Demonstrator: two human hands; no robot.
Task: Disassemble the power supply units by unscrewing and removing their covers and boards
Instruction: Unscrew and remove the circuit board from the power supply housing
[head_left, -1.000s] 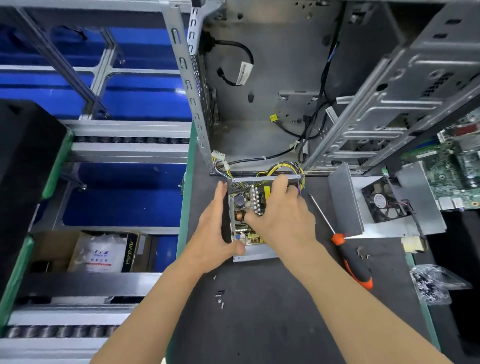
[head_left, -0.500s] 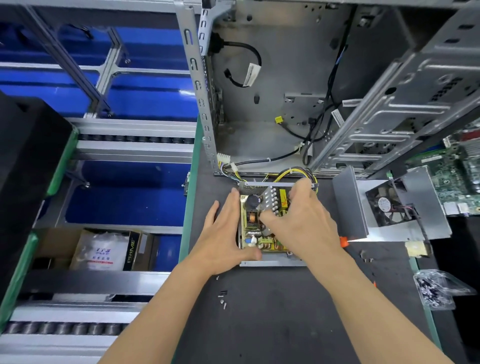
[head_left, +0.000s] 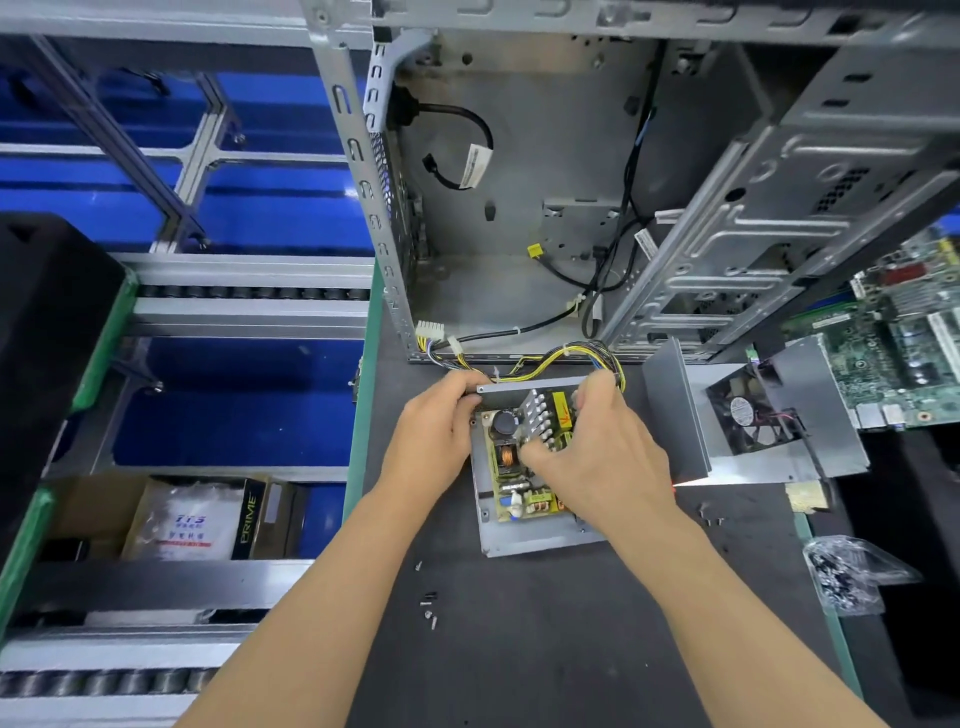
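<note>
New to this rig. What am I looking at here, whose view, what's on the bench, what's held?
One head-worn camera looks down at a person's bare hands; no robot. The left hand grips the far left corner of an open power supply tray on the dark bench. The right hand grasps the circuit board inside it. The removed cover with fan lies to the right, loose screws lie nearer the person, and an empty computer case stands behind.

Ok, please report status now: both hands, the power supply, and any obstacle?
Left hand grips far-left corner of the open power supply. Right hand on the board, fingers at far edge. Cover already off. Yellow cable bundle attached behind.
</note>
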